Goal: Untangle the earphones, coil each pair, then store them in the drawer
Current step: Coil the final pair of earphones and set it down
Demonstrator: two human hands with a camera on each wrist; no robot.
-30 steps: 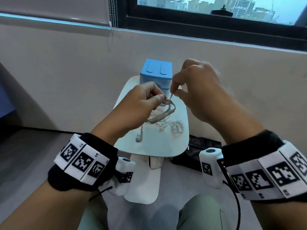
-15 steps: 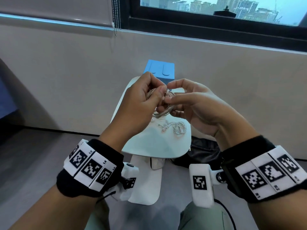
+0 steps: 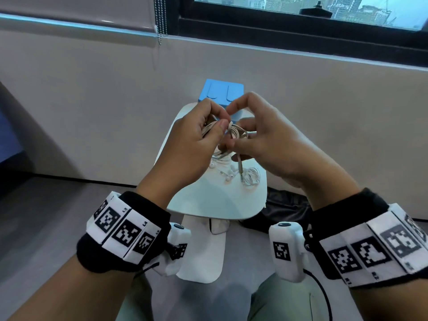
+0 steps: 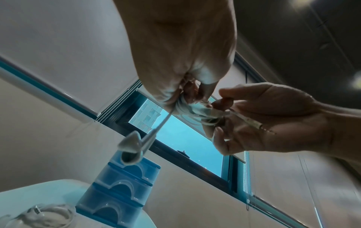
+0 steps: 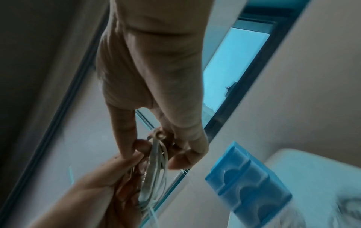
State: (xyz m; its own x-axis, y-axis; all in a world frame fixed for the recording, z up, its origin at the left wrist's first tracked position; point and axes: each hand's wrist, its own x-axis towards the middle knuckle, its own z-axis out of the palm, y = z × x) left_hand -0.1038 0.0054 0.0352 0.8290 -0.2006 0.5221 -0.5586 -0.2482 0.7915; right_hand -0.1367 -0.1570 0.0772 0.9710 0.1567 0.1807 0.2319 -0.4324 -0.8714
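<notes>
- The right hand (image 3: 275, 144), raised and pulling a strand one second ago, has dropped level with the left hand (image 3: 196, 144).
- Both now pinch the beige earphone coil (image 3: 234, 133) together (fingertips nearly touching).
- The plug end (image 4: 254, 123) now lies across the right palm.

Likely a high-rise office: wide window (image 3: 324, 10) over city towers, roller blind chain (image 3: 159, 19), small white side table (image 3: 208, 205).

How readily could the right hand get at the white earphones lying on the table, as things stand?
Probably not readily: the right hand and left hand both grip the beige earphone coil. The path down to the white earphones looks unobstructed.
</notes>
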